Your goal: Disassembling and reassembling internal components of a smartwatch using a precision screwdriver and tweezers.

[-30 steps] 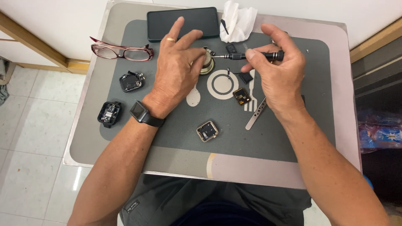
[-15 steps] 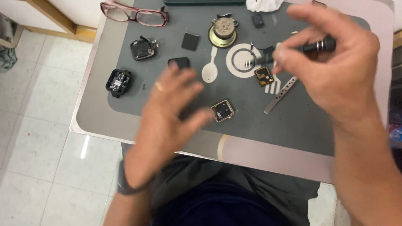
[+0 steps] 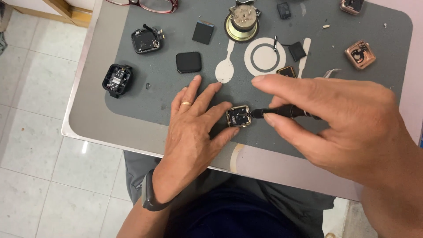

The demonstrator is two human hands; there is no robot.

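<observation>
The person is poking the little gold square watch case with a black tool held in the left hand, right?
Not quite. The head view shows the black tool in the right hand. The left hand lies flat on the grey mat, steadying the little gold square watch case with its fingers.

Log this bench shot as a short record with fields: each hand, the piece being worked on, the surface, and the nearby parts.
left hand: flat on the mat, fingers steadying the small gold-rimmed watch case
right hand: holds a black screwdriver, tip at the case
surface: grey work mat on a table
nearby parts: black screen, two black watch bodies, rose-gold case, round brass holder
top edge: red-framed glasses
</observation>
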